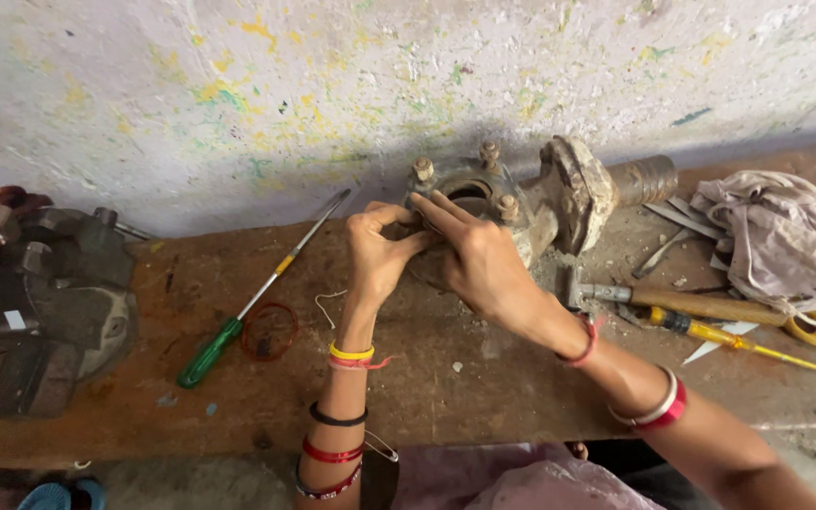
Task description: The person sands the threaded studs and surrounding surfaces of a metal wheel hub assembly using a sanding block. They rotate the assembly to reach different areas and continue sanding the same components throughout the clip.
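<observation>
A: Bangles nearest the lens, on both forearms: red, black and yellow ones on the left arm, red and white on the right. Hands?

B: Left hand [377, 253] and right hand [480, 257] meet on the metal flanged hub [512, 203], which sits at the back edge of the surface [446, 378] against the paint-flecked wall [332, 85]. Rusty, dirty casting, studs with nuts around its round opening, stub shaft pointing toward the right edge.

A: Fingers?

B: Left fingers [399, 215] pinched together at the flange rim, touching the right ones. Right fingers [436, 210] stretched flat over the flange face, pressing on it. Whether anything small is pinched between them, cannot tell.

A: Rest, quick.

B: Green-handled screwdriver [238, 316] lying slantwise left of the hands, tip toward the wall. Thin red ring [269, 331] just beside its handle. Bench vise [59, 302] at the left edge. Right of the hub: wooden-handled tool [691, 304], yellow-handled screwdriver [739, 342] near it, crumpled pale rag [776, 236] at the right edge. All apart from the hands.
</observation>
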